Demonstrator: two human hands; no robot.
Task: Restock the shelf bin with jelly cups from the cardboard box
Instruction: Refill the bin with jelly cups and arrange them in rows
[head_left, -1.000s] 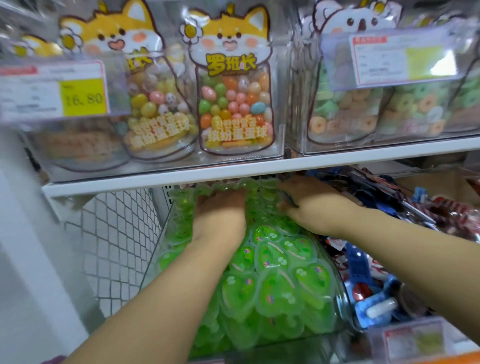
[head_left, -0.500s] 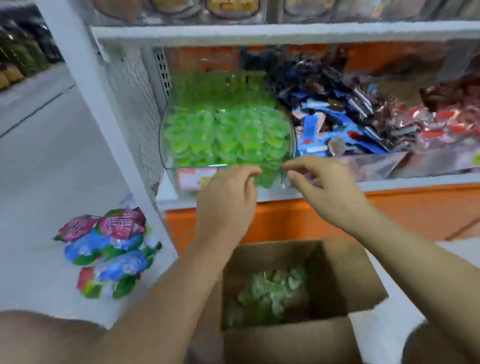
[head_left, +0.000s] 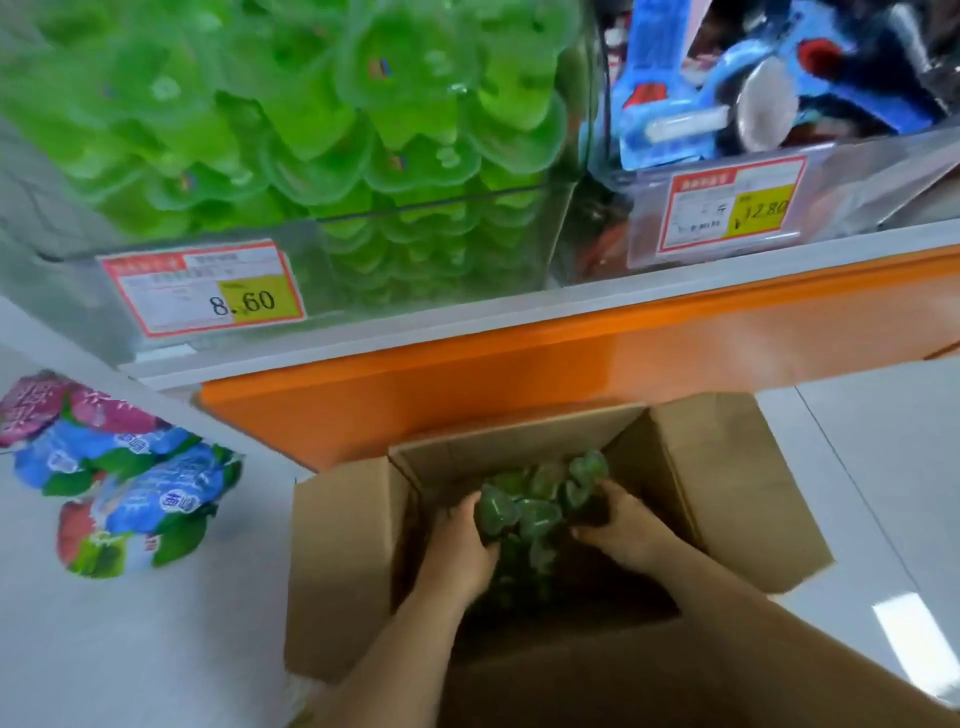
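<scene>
An open cardboard box (head_left: 343, 561) stands on the floor below the shelf. Inside it lies a heap of green heart-shaped jelly cups (head_left: 530, 504). My left hand (head_left: 460, 545) is down in the box, fingers curled round the heap's left side. From the right, my right hand (head_left: 623, 530) curls round the same heap. Above, the clear shelf bin (head_left: 457, 254) is piled high with bright green jelly cups (head_left: 291, 114) and carries a price tag reading 8.60 (head_left: 208, 291).
A neighbouring clear bin (head_left: 857, 171) on the right holds blue and dark wrapped snacks behind a 12.80 tag. An orange base panel (head_left: 571, 358) runs under the shelf. Colourful snack bags (head_left: 114, 483) lie on the pale floor, left of the box.
Both hands left the shelf bin, dropped past its front edge and went down into the cardboard box, where they now close around a heap of cups. The view tilted down.
</scene>
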